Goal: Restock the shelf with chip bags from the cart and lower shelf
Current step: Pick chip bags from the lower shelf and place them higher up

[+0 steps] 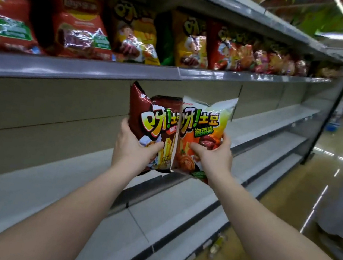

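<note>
Two bare forearms reach up from the bottom of the view, each of the hands grasping a chip bag by its lower part, held upright and side by side in front of the shelving. The left hand (pixel 133 146) curls round the dark red bag (pixel 151 124), thumb across its front; this bag is deep maroon with large yellow-and-red lettering and a picture of fries near the bottom. The right hand (pixel 211 154) pinches the pale bag (pixel 204 130), which is whitish-green at the top, shading to orange below, with the same bold lettering, green characters under it and a picture of red food. The two bags touch along their inner edges, the pale one slightly overlapping the dark one. Behind them run bare grey lower shelves (pixel 268 120). Above, the stocked shelf (pixel 108 70) carries a row of standing chip bags (pixel 136 34), red at the left, yellow and orange further right, blurred toward the far end of the aisle.
</note>
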`<state>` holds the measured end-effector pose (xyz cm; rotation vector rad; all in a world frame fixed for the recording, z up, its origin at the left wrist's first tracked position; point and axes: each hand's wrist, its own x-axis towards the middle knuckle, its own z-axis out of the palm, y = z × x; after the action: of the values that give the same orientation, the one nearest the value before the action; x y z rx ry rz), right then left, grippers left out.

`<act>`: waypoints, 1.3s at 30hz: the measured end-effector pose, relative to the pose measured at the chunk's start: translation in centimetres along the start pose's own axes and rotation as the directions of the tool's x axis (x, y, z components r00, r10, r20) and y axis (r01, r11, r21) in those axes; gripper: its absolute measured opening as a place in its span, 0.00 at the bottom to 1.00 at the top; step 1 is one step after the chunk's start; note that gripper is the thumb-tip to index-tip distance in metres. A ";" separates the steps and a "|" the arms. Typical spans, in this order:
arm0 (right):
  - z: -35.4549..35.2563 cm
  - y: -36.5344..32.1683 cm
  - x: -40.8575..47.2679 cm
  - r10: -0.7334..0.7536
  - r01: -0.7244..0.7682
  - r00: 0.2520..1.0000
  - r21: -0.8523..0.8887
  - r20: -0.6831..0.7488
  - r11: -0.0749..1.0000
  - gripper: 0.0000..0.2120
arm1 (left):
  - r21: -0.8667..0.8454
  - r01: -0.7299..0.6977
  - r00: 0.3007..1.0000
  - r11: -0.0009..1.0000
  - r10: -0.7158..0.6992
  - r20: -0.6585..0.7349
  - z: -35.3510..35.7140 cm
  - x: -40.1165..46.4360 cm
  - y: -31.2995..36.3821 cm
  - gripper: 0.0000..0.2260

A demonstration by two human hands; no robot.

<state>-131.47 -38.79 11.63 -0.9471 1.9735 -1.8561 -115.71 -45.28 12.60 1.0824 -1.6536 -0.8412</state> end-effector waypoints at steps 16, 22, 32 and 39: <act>-11.2 -0.2 8.9 -0.051 0.041 0.953 -0.039 -0.299 0.998 0.36 | -0.161 -0.181 0.958 0.970 0.211 0.193 13.2 5.0 6.6 0.39; -11.0 0.3 14.2 -0.050 0.038 0.925 -0.040 -0.377 0.998 0.37 | -0.225 -0.213 0.924 0.951 0.271 0.271 17.8 10.7 6.8 0.39; -15.1 3.3 22.3 -0.042 0.004 0.855 -0.074 -0.518 0.997 0.39 | -0.250 -0.231 0.869 0.940 0.315 0.381 29.4 16.2 7.7 0.40; -21.2 7.6 30.9 -0.038 0.004 0.851 -0.067 -0.524 0.998 0.37 | -0.247 -0.229 0.852 0.941 0.317 0.417 41.8 17.9 9.2 0.40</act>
<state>-169.49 -41.53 14.61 -0.4991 2.3367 -2.2584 -160.70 -56.69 13.99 0.5152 -2.0058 -1.0887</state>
